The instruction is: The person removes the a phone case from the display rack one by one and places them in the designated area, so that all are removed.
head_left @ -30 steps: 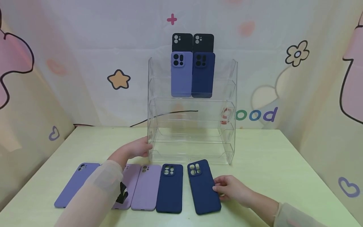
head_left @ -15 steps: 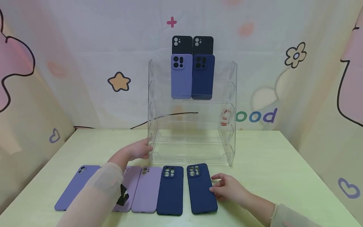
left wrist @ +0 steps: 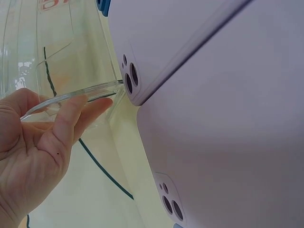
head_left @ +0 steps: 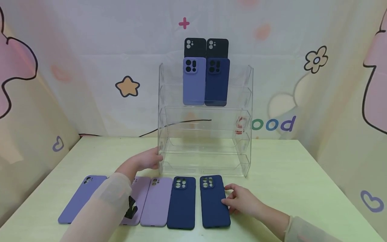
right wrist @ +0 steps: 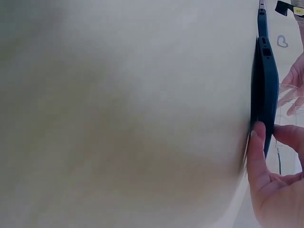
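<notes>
My left hand [head_left: 148,158] grips the left side panel of a clear acrylic display rack [head_left: 204,164], the thumb on one face and fingers on the other in the left wrist view. My right hand [head_left: 243,200] holds the right edge of a navy phone case [head_left: 215,205], thumb and a finger on either side of that edge in the right wrist view. Beside it lies a second navy phone case [head_left: 181,205], a narrow gap between them. Farther left are a light purple phone case [head_left: 155,205], another one [left wrist: 228,142] partly behind my forearm, and a bluish-purple phone case [head_left: 80,201].
On the rack's upper tiers stand two black phone cases [head_left: 195,48], with a lavender phone case [head_left: 194,87] and a navy phone case [head_left: 217,89] in front. The lower tiers are see-through. A patterned curtain [head_left: 127,114] hangs behind the pale table [head_left: 281,161].
The right navy phone case has slid left and straightened, closer to its neighbour, with my right hand moving along. My left hand stays on the rack. The head view has shifted slightly.
</notes>
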`<move>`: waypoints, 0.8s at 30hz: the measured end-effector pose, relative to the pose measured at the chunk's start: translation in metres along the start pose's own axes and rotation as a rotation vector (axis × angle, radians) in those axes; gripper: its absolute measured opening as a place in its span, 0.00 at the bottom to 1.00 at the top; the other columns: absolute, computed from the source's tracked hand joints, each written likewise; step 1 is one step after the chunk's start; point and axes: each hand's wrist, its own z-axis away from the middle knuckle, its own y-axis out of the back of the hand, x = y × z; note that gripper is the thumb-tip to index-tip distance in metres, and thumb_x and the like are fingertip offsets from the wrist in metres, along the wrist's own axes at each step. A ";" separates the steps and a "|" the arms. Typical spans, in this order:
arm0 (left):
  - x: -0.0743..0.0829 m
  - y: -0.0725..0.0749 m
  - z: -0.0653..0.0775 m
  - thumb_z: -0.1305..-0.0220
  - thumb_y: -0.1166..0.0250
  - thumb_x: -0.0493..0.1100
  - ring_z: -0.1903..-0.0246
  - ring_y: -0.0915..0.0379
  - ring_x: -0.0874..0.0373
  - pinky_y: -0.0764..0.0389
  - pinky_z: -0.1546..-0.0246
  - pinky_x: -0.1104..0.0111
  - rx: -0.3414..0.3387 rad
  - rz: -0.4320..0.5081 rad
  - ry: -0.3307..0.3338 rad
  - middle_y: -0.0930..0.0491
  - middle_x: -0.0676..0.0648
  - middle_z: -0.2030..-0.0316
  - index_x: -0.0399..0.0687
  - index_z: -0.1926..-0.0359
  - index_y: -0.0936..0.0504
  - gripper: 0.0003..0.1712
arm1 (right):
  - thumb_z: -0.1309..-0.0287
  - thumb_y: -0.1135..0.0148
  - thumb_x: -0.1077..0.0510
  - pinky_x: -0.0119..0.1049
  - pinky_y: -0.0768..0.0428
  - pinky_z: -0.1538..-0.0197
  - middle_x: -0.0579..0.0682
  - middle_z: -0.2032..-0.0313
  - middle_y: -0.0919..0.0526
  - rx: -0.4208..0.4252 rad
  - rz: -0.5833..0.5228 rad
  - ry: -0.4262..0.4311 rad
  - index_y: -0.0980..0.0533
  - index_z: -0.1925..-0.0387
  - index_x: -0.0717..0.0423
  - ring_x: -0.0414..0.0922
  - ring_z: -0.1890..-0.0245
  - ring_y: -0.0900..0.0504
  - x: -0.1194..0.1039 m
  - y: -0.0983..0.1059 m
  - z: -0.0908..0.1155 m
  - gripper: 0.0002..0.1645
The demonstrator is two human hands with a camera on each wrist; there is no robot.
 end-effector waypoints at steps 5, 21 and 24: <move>-0.003 0.001 -0.001 0.36 0.59 0.31 0.87 0.50 0.62 0.38 0.80 0.72 -0.003 0.000 -0.014 0.28 0.35 0.56 0.41 0.28 0.66 0.39 | 0.47 0.34 0.61 0.36 0.24 0.78 0.48 0.78 0.23 0.008 0.058 -0.008 0.35 0.45 0.72 0.43 0.83 0.24 -0.003 -0.004 -0.004 0.32; -0.004 -0.001 -0.002 0.36 0.59 0.31 0.81 0.48 0.59 0.36 0.74 0.69 0.001 -0.007 -0.015 0.46 0.32 0.37 0.39 0.28 0.66 0.39 | 0.48 0.33 0.57 0.35 0.29 0.76 0.49 0.81 0.25 -0.037 0.141 0.002 0.39 0.40 0.70 0.44 0.84 0.27 -0.014 -0.006 -0.003 0.39; -0.004 -0.001 -0.003 0.36 0.59 0.31 0.74 0.40 0.56 0.34 0.70 0.68 0.006 -0.002 -0.002 0.50 0.33 0.34 0.39 0.28 0.66 0.39 | 0.47 0.33 0.57 0.35 0.30 0.75 0.48 0.81 0.25 -0.049 0.153 0.004 0.40 0.40 0.71 0.44 0.84 0.27 -0.016 -0.005 -0.004 0.39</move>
